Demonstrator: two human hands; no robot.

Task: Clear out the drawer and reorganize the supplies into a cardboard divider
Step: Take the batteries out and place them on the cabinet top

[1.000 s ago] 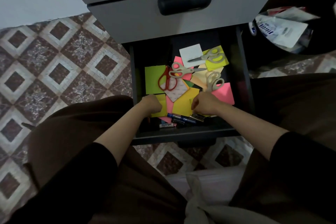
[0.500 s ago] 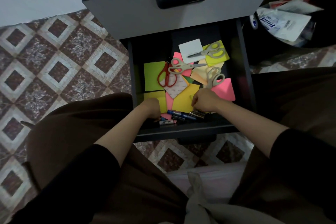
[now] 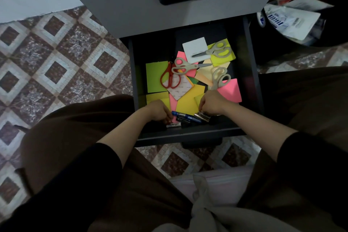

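Both hands are down at the near end of the dark open drawer (image 3: 188,134), and we see them knuckles up with the fingers curled under. Our left hand (image 3: 159,110) sits at the left end of the blue marker (image 3: 185,116), right beside a white-labelled marker (image 3: 174,124) that lies closer to the drawer's front wall. Our right hand (image 3: 211,102) has its fingertips on a cluster of small silvery cylinders (image 3: 202,116) at the blue marker's other end. Whether either hand is actually pinching anything we cannot tell, as the curled fingers hide it. Further back, the drawer floor is littered with square paper pads: a green pad (image 3: 155,76) on the left, a yellow pad (image 3: 185,103) between the hands, a pink pad (image 3: 230,90) just beyond the right hand, and a white card (image 3: 195,48) at the rear. Red-handled scissors (image 3: 169,79) lie over the green pad's right edge, and three pairs of grey-handled scissors (image 3: 185,66) are scattered across the papers. Above is a grey closed drawer front (image 3: 131,9) with a black handle, and patterned floor tiles (image 3: 66,52) spread to the left.
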